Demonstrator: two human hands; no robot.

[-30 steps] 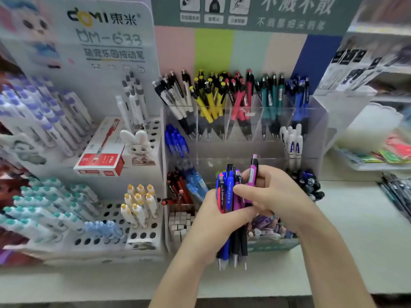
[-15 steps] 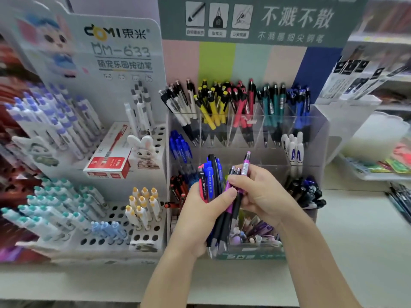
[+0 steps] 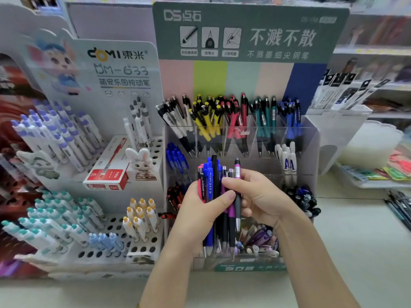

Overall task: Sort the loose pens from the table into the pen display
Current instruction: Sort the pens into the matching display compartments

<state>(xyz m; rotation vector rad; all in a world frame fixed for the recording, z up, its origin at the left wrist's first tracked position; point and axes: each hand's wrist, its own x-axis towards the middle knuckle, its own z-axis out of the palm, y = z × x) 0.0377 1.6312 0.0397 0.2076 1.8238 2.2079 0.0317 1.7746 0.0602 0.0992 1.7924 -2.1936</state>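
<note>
My left hand grips a bundle of pens upright, blue, black, pink and purple ones, tips down. My right hand pinches one purple pen at the bundle's right side, its cap end sticking up above the fingers. Both hands are in front of the clear acrylic pen display, whose top row holds white, yellow, red, teal and blue pens in separate compartments. Lower compartments hold blue pens, red pens and dark pens.
A white pegboard-style display with white, teal-capped and yellow-capped pens stands at left, with a red pen box and a rabbit figure. Loose dark pens lie on the table at far right. A white tray sits right.
The hands and the bundle have stayed near the display's middle while the view tilted up. My right hand keeps pinching the purple pen, now raised a little clear of the bundle.
</note>
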